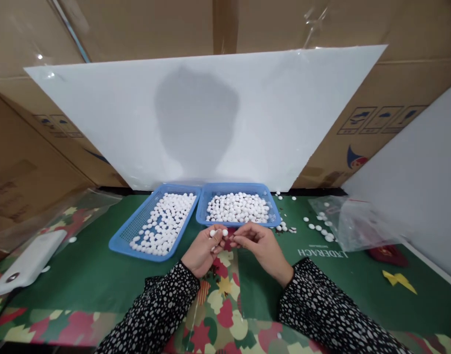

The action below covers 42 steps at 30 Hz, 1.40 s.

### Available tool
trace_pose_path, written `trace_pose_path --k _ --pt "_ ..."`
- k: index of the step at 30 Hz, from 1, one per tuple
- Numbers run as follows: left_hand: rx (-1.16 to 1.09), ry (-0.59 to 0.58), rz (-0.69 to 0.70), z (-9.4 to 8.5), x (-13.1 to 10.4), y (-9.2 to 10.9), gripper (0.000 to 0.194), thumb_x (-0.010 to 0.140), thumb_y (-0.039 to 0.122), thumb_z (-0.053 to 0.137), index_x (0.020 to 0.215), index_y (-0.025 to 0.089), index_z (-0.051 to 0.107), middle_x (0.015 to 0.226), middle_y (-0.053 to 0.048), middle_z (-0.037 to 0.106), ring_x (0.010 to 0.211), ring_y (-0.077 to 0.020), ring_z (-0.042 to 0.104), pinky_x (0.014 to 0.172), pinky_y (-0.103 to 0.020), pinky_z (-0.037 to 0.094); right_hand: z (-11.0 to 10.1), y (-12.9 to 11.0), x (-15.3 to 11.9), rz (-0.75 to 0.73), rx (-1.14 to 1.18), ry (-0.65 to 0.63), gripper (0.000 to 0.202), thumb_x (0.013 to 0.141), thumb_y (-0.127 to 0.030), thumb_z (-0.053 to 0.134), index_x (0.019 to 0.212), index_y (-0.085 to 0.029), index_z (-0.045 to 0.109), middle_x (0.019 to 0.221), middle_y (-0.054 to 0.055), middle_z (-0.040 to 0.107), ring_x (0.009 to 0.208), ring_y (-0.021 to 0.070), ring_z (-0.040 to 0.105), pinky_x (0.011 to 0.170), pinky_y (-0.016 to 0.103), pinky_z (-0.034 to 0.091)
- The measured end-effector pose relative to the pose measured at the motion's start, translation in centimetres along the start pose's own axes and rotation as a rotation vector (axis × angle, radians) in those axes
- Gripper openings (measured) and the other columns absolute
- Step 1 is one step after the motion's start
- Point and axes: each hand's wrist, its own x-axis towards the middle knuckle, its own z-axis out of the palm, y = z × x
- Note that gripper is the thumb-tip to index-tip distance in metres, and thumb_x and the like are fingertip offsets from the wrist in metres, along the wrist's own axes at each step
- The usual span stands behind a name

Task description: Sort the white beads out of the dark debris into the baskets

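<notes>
My left hand (202, 250) is closed on a few small white balls (218, 233), which show between its thumb and fingers. Close against it on the right, my right hand (260, 247) has its thumb and index finger pinched together; what is between the fingertips is too small to name. Just beyond both hands sits a blue basket (275, 216) filled with white balls (238, 207). A second blue basket (117, 242) stands at an angle to the left, with more white balls spread over its mesh bottom.
Loose white balls (317, 227) lie right of the baskets, beside a clear plastic bag (361, 223). Yellow scraps (399, 281) and a dark red item (387, 255) are farther right. A white device (32, 260) lies at left. A white board (277, 123) stands behind.
</notes>
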Motion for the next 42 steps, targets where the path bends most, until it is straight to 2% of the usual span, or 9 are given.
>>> trace_pose_path --k 7,24,27,29,32,35,38,40,42 --pt "0.064 0.034 0.016 0.9 -0.3 -0.1 0.032 0.07 0.04 0.078 0.077 0.013 0.064 0.061 0.002 0.049 0.051 -0.0052 0.035 0.044 -0.018 0.022 0.2 0.7 0.1 -0.143 -0.228 0.063 0.011 0.081 -0.03 0.068 0.08 -0.019 0.068 0.085 0.003 0.067 0.078 0.017 0.06 0.072 0.031 0.049" --pt "0.279 -0.016 0.058 0.4 -0.5 -0.3 0.022 0.074 0.035 0.074 0.075 0.016 0.063 0.057 0.003 0.053 0.046 -0.0062 0.035 0.045 -0.02 0.023 0.1 0.8 -0.2 -0.054 -0.129 0.052 0.021 0.076 -0.031 0.074 0.077 -0.019 0.058 0.075 -0.001 0.063 0.068 0.0147 0.059 0.065 0.028 0.049" --pt "0.307 -0.039 0.052 0.4 -0.5 -0.2 0.022 0.074 0.035 0.074 0.076 0.015 0.064 0.057 0.003 0.052 0.045 -0.0061 0.035 0.044 -0.02 0.024 0.2 0.4 -0.2 -0.069 -0.132 0.014 0.02 0.079 -0.028 0.072 0.091 -0.02 0.059 0.077 -0.002 0.062 0.07 0.0147 0.059 0.067 0.029 0.049" --pt "0.273 -0.025 0.053 0.4 -0.4 -0.2 0.023 0.074 0.036 0.074 0.074 0.015 0.063 0.057 0.003 0.053 0.045 -0.0059 0.036 0.044 -0.02 0.025 0.3 0.1 -0.2 -0.118 -0.208 -0.046 0.019 0.084 -0.027 0.066 0.102 -0.022 0.062 0.086 0.001 0.062 0.078 0.0162 0.06 0.073 0.031 0.05" --pt "0.194 0.02 0.068 0.5 -0.3 -0.3 0.023 0.074 0.035 0.074 0.078 0.015 0.063 0.061 0.001 0.056 0.049 -0.0065 0.041 0.045 -0.018 0.028 0.3 0.0 -0.1 -0.159 -0.279 -0.063 0.012 0.088 -0.026 0.059 0.098 -0.022 0.063 0.093 0.003 0.06 0.084 0.0171 0.06 0.076 0.032 0.05" --pt "0.171 0.089 0.07 0.2 -0.3 -0.1 0.027 0.073 0.036 0.075 0.084 0.014 0.066 0.068 -0.001 0.06 0.054 -0.0067 0.044 0.044 -0.017 0.028 0.1 0.1 -0.2 -0.056 -0.101 -0.028 0.006 0.088 -0.026 0.057 0.091 -0.021 0.055 0.088 0.002 0.06 0.077 0.0161 0.061 0.068 0.03 0.05" --pt "0.17 0.12 0.018 -0.2 -0.4 0.5 0.034 0.073 0.038 0.075 0.095 0.013 0.067 0.07 -0.001 0.058 0.051 -0.0044 0.04 0.039 -0.015 0.019 -0.3 0.2 -0.5 0.125 0.027 -0.203 0.003 0.088 -0.022 0.054 0.089 -0.02 0.052 0.088 0.002 0.06 0.076 0.0151 0.06 0.061 0.026 0.048" --pt "0.155 0.125 -0.036 -0.5 -0.4 0.8 0.04 0.073 0.036 0.076 0.104 0.013 0.066 0.068 0.001 0.056 0.048 -0.0029 0.037 0.037 -0.014 0.014 -0.5 0.1 -0.9 0.169 -0.097 -0.392 0.003 0.087 -0.019 0.056 0.09 -0.02 0.057 0.082 0.0 0.06 0.07 0.0132 0.056 0.061 0.025 0.045" --pt "0.133 0.133 -0.076 -0.6 -0.4 1.0 0.043 0.071 0.033 0.077 0.107 0.013 0.065 0.067 0.001 0.056 0.046 -0.0021 0.036 0.036 -0.014 0.012 -0.4 0.3 -1.3 0.093 -0.321 -0.562 0.005 0.085 -0.022 0.064 0.09 -0.019 0.064 0.079 0.0 0.06 0.067 0.0124 0.053 0.063 0.025 0.043"
